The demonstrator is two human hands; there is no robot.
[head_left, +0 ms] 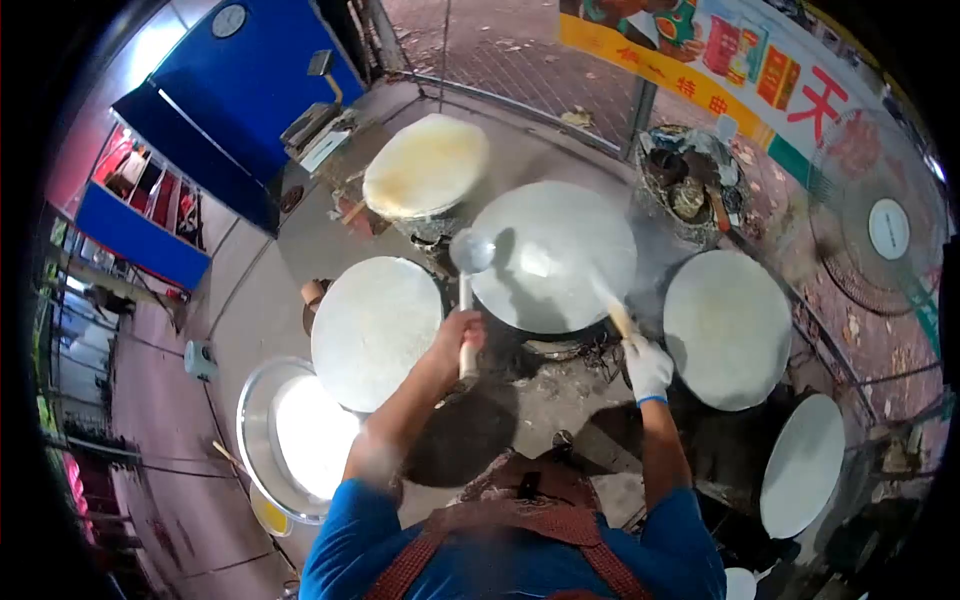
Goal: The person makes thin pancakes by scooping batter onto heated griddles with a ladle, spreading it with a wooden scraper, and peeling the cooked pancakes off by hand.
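My bare left hand [462,332] is closed around the pale handle of a ladle [472,252], whose round bowl hangs at the left edge of the large central griddle [560,230]. That griddle carries a thin pale layer with a bright wet-looking patch. In a white glove, my right hand [648,368] grips the wooden handle of a spreader [615,308], its pale blade over the griddle's right side. Further pale round griddles stand to the left [378,335], the right [728,330] and the upper left [427,165].
At the lower left stands a metal basin [262,440] of white liquid. Another round griddle [802,466] is at the lower right. A cluttered bin [690,185] stands behind, and a fan [885,225] at the far right. Steam drifts right of the central griddle.
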